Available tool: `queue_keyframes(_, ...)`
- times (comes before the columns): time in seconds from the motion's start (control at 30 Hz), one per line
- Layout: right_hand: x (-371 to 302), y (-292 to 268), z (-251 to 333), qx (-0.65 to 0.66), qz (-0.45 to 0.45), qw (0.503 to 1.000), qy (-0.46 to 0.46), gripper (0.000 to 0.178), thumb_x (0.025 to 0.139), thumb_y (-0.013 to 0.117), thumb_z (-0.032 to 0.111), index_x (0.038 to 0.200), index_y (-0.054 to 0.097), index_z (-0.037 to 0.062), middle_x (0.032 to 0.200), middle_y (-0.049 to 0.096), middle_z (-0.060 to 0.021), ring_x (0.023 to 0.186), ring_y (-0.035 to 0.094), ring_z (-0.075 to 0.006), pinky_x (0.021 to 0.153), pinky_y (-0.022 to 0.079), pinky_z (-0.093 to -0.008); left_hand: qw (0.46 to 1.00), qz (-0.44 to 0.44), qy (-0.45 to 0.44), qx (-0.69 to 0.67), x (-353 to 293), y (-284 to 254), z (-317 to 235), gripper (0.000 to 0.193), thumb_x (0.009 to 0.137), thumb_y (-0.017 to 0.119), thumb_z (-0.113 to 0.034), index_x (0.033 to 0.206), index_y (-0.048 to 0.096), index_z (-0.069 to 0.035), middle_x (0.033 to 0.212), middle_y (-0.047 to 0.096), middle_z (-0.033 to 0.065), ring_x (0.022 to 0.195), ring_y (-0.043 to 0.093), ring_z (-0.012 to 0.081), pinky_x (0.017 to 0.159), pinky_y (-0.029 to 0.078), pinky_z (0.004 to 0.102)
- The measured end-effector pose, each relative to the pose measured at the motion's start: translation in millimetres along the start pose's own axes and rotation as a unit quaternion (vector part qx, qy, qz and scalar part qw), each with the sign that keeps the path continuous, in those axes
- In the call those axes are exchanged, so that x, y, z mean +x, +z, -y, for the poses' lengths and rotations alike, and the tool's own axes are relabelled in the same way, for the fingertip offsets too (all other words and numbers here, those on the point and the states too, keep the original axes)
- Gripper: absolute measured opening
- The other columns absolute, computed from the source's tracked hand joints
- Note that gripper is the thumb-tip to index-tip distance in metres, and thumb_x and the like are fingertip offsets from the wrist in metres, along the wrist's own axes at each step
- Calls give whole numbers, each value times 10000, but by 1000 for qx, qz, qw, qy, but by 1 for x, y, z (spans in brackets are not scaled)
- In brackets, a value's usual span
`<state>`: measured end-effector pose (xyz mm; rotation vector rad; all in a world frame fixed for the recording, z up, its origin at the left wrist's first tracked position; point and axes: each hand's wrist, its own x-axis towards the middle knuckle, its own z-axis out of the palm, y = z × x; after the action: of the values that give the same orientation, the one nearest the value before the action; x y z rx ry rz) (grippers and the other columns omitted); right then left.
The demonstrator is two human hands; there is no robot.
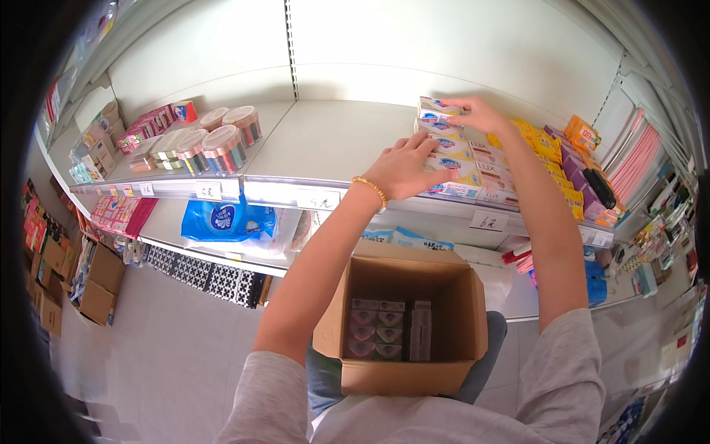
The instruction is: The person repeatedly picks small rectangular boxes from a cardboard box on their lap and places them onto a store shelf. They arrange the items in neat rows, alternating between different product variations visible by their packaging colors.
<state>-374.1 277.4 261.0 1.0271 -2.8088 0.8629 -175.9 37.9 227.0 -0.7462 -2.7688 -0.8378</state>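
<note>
A row of white-and-yellow soap boxes point(451, 147) with blue emblems runs from front to back on the upper shelf. My left hand point(409, 167), with a beaded bracelet at the wrist, lies against the row's left side, fingers spread. At the far end, my right hand point(477, 114) touches the rearmost boxes with its fingers stretched out. Beside this row stand white-and-pink soap boxes point(497, 175). An open cardboard box point(414, 377) rests on my lap, with several small cartons point(376, 330) at its bottom.
Yellow packs point(543, 152) and purple packs point(575, 170) stand right of the soap. Clear round tubs point(224, 148) sit to the left on the same shelf point(340, 140). Price tags line its front edge. Below lies a blue package point(225, 220); cardboard cartons point(102, 285) stand on the left floor.
</note>
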Motion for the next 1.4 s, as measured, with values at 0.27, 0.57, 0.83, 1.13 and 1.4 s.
queue_keyframes(0.27,-3,14,3,17,31,996,79,484,997,639,406,1425,623,182,1215,698,-60,1021,592,-157,912,481,-321,1000,0,-1,-5,1,1,0,829,956,547,-598,1530,407,-15,1635,307,189,1477,353,362,1207,311,429)
queue_keyframes(0.57,-6,13,4,-40,-51,996,60,476,1045,535,401,1466,570,184,1408,625,-115,1235,593,-238,1058,449,-365,1000,-18,15,-21,2,1,-4,871,948,547,-640,1537,397,-16,1638,277,233,1505,300,388,1214,294,455)
queue_keyframes(0.83,-140,27,143,102,-192,970,-112,347,1070,443,141,1333,624,5,1336,654,-92,1287,558,-175,1124,387,-319,927,-314,204,14,-7,18,23,628,929,692,-405,1437,530,-72,1555,396,250,1423,383,414,1162,349,491)
queue_keyframes(1.13,-355,236,128,266,66,950,152,269,1005,496,47,1211,666,11,1065,753,-147,992,722,-288,891,547,-363,929,-167,328,-33,-109,115,-11,176,691,659,5,835,610,-83,1024,674,39,889,634,272,740,538,386)
queue_keyframes(1.4,-385,293,123,189,153,950,193,282,980,497,113,1162,678,-4,1026,748,-182,984,698,-375,864,549,-419,900,394,125,140,-134,284,28,261,802,683,-220,983,709,-34,995,749,150,956,726,366,834,570,466)
